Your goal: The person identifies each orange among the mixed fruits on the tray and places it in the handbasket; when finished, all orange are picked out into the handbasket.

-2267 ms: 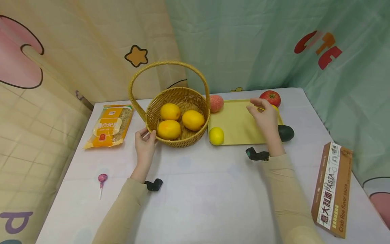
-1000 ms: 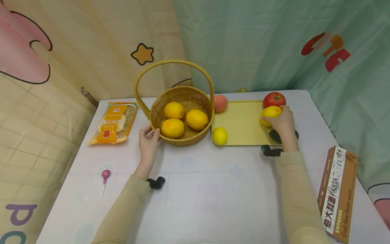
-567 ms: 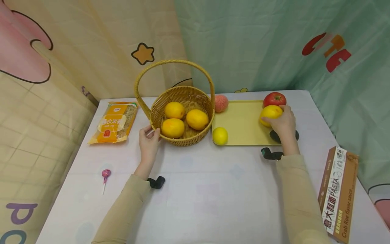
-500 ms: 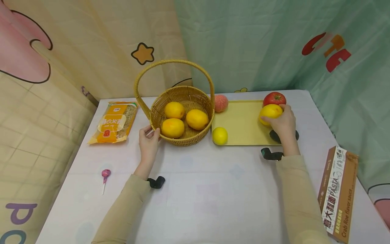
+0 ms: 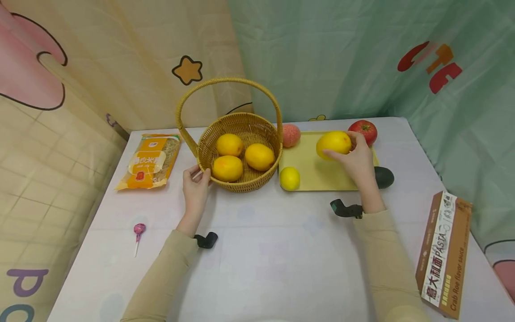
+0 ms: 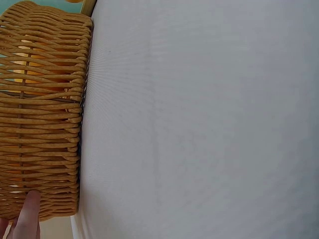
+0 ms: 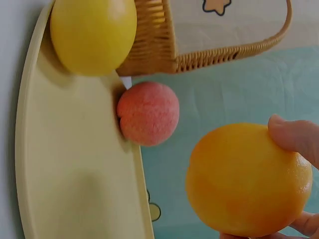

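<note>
My right hand (image 5: 359,161) holds a yellow-orange mango (image 5: 333,145) above the tray. In the right wrist view, the thumb and fingers close round the mango (image 7: 247,179) from one side. My left hand (image 5: 196,184) grips the near left rim of a wicker basket (image 5: 243,184), thumb at the rim and a finger against the outer weave (image 6: 45,144) in the left wrist view. Inside the basket lie three similar mangoes (image 5: 259,157). The yellow tray (image 5: 310,167) carries a lemon-yellow fruit (image 5: 289,179) at its near left corner.
A pink peach (image 5: 291,135) sits by the tray's far left corner. A red fruit (image 5: 364,132) and a dark green fruit (image 5: 384,177) flank its right side. The pasta box (image 5: 444,255) lies far right; a noodle bag (image 5: 149,162) and a lollipop (image 5: 139,237) lie left.
My right hand went to the mango at the tray's right side, took hold of it, lifted it and carried it left. My left hand has stayed at the basket.
</note>
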Demonstrator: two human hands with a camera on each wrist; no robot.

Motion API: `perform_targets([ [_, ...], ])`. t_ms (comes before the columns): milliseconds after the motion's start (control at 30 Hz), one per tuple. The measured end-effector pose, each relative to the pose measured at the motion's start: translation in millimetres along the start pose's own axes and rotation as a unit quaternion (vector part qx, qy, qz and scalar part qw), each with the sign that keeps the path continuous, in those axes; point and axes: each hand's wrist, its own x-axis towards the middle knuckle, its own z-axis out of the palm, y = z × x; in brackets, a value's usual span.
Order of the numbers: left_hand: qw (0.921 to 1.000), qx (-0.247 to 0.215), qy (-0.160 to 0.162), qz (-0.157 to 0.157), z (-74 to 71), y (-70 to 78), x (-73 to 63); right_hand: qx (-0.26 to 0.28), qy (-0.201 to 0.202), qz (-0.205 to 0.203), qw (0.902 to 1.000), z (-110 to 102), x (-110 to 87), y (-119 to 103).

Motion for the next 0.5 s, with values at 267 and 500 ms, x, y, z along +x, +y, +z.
perform_targets([
  [267,0.9999,-0.012,-0.008,0.002,-0.4,0.5,-0.6,0.037,-0.049,-0.018,0.9979,26.2,-10.4,-23.7],
  [500,1.0000,-0.007,-0.002,0.001,0.4,-1.6,1.7,0.087,-0.082,-0.054,0.9913,59.9,-18.2,-38.9],
])
